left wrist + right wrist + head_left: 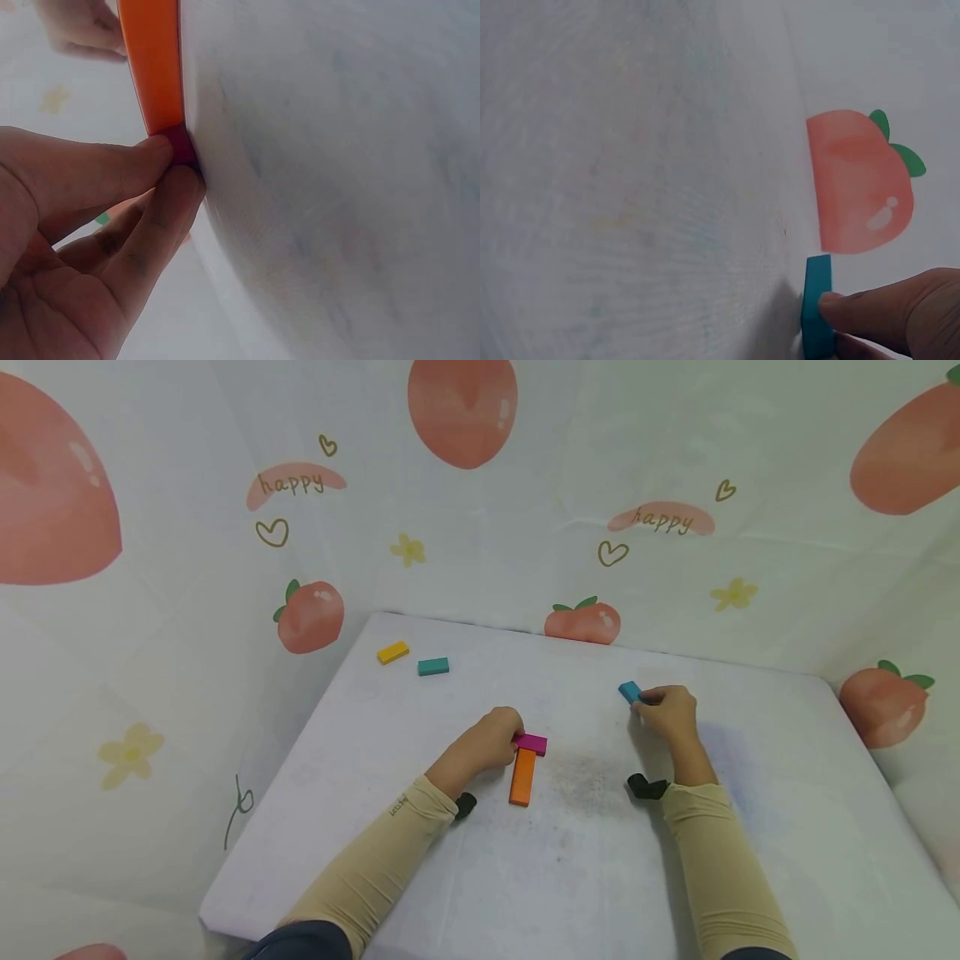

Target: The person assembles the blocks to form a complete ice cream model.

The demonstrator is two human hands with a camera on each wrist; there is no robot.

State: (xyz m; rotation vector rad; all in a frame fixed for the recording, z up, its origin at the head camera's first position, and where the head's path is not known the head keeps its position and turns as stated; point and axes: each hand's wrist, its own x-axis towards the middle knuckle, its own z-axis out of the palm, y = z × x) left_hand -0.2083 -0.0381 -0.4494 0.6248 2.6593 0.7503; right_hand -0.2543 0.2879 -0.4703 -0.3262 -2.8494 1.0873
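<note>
My left hand [483,743] pinches one end of a magenta block [532,744] between thumb and fingers. The magenta block lies crosswise at the far end of an orange block [522,778], which points toward me on the table. In the left wrist view the thumb and fingertips close on the magenta block [180,146], right against the orange block [154,64]. Farther right, my right hand [670,714] holds a blue block [631,692] by its near end. The right wrist view shows the thumb pressed on the side of this block [817,307]; its lower part is cut off.
A yellow block [393,652] and a teal block [433,667] lie at the table's far left. The white table [585,868] ends at a patterned cloth backdrop [495,543]. Black wrist cameras [647,787] jut from both sleeves.
</note>
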